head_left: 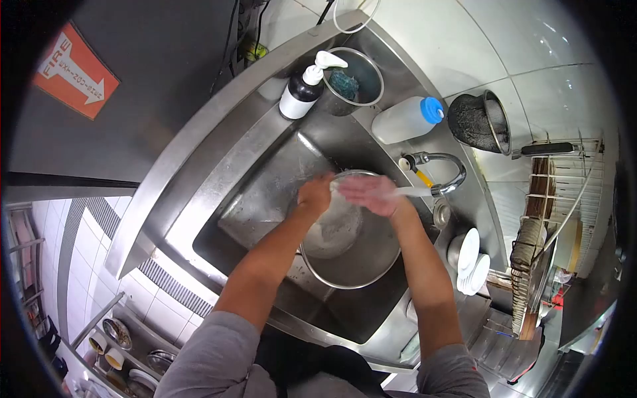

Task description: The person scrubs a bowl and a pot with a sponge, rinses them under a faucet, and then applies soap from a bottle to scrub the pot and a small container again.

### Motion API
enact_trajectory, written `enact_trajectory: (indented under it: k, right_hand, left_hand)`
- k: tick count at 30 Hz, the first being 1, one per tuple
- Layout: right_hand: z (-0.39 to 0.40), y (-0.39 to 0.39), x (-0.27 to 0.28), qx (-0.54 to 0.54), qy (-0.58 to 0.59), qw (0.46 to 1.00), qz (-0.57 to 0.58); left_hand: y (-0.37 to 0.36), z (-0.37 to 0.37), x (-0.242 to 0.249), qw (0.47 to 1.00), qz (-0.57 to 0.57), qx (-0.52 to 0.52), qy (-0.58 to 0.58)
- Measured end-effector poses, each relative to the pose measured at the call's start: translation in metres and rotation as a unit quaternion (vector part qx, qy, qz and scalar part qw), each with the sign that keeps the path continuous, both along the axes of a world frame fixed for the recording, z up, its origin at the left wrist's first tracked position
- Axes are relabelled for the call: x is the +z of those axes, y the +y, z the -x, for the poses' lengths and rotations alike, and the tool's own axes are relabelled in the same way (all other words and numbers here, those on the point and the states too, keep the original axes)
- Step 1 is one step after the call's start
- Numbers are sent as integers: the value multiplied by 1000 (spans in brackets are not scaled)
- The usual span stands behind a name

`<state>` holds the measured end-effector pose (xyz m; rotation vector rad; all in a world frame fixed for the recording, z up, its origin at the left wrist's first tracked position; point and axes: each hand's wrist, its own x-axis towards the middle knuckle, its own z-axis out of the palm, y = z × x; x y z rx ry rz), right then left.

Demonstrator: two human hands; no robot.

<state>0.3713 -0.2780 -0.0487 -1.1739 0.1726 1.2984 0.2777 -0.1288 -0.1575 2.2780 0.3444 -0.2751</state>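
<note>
A round metal bowl sits in the sink basin with cloudy water inside it. My right hand is over the bowl's far side, fingers stretched out, in the stream from the faucet. Close to it, at the far left part of the bowl's rim, is my left hand. Its fingers are bent and partly blurred; whether they grip the rim cannot be made out.
Behind the basin stand a pump bottle, a metal container with a scrubber, and a blue-capped bottle. A mesh strainer hangs by the wall. White bowls and a wire dish rack are at right.
</note>
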Motion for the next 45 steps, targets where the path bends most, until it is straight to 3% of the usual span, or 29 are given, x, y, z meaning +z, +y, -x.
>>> enact_trajectory:
  k: [1,2,4,5,6,8,9,11,12,13,14,15,16,17,20,24,25,26,27,29,30,32,34,35,37,39,41,45]
  right_hand:
    - [4,3,6,104,-23,994,-24]
    - [-1,5,1,104,-23,994,-25]
    - [-8,7,-10,-181,42,981,58]
    - [-9,1,-12,-187,46,980,56]
    - [-8,2,-1,-84,43,995,33]
    - [-9,1,-3,108,78,991,-24]
    - [-12,-3,-13,102,81,991,-25]
    - [-18,-7,-36,-106,72,992,18]
    - [-8,11,-6,-111,-2,988,104]
    - [-4,9,-9,-115,-2,988,99]
    - [0,5,-13,-8,32,998,62]
    - [3,-2,-18,100,66,992,27]
    - [2,-6,-24,99,64,993,29]
    - [0,-8,-31,31,14,997,68]
    - [16,-3,-32,-85,-15,989,121]
    - [58,19,-28,-144,15,968,203]
    - [62,18,-27,-147,15,969,198]
    - [66,17,-26,-176,-34,969,168]
    - [69,17,-25,-205,-83,966,138]
    - [71,11,-35,-277,-139,934,178]
    - [73,2,-31,-320,-127,925,163]
    - [82,-16,-20,-370,-118,911,140]
    - [108,-33,-9,-423,-86,902,-25]
    - [121,-44,-10,-443,-44,895,-29]
    - [153,-63,-29,-481,16,876,-35]
    - [188,-77,-66,-500,38,864,-43]
    - [219,-87,-109,-496,59,856,-136]
    - [260,-92,-117,-499,85,830,-234]
  left_hand:
    - [-3,-6,5,1000,-1,1,-2]
    - [-8,-10,9,998,-29,-24,-49]
    - [-16,-2,6,993,-55,-56,-90]
    - [-17,14,1,992,9,39,-121]
    - [-16,28,-7,977,71,133,-153]
    - [-23,76,-39,939,196,274,-69]
    - [-23,102,-39,950,158,267,-37]
    - [-29,130,-41,959,116,258,-7]
    - [-32,136,-50,913,195,359,7]
    - [-30,135,-51,850,270,452,20]
    - [-25,133,-54,853,268,448,20]
    - [-15,124,-51,802,395,444,66]
    - [-8,113,-50,733,515,431,109]
    - [-3,97,-53,734,515,430,107]
    - [6,62,-80,794,500,299,173]
    - [8,44,-15,830,489,236,127]
    - [5,32,-14,872,444,180,97]
    - [3,21,-11,908,395,124,65]
    - [1,15,5,910,391,120,63]
    - [0,5,53,938,343,40,27]
    - [-5,-1,53,938,347,9,0]
    - [-13,1,101,936,350,-5,33]
    - [-16,7,148,920,369,-69,115]
    - [-29,12,132,923,360,-69,112]
    - [-61,31,78,964,224,-127,-67]
    - [-67,55,94,972,132,-193,-32]
    - [-71,79,114,974,81,-211,-11]
    - [-88,113,129,968,16,-250,21]
